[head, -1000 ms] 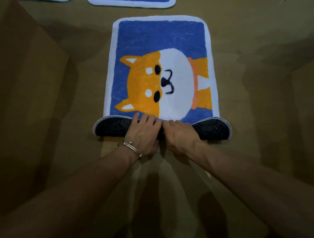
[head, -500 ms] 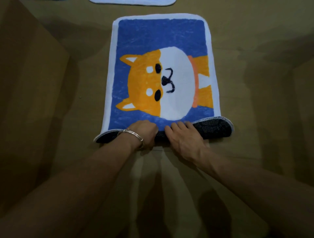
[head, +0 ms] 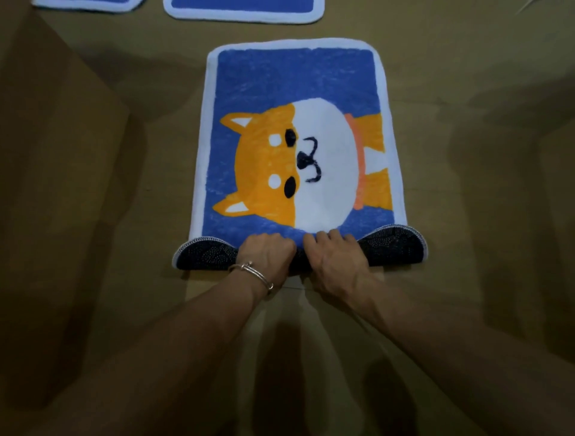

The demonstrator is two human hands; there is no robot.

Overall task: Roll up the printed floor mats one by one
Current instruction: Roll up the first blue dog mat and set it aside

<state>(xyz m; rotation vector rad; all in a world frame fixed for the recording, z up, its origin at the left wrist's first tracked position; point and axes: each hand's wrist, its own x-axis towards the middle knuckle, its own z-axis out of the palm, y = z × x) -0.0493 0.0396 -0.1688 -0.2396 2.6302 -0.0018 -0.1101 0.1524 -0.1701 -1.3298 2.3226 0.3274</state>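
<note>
The mat (head: 292, 84) is blue with a white edge and an orange and white dog. Its back (head: 392, 246), at 6 o'clock, is black with tiny white dots.

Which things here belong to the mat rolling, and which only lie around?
Job:
- blue dog-print floor mat with white border, near end rolled
- left hand and right hand, gripping the roll
- second blue white-bordered mat beyond
- third mat, top left

Lying about:
- brown cardboard panel at left

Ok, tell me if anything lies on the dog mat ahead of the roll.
Nothing visible does. The left hand and right hand grip the rolled edge; ahead, the dog mat lies bare to its far border. Two other mats lie beyond, not touching it.
</note>
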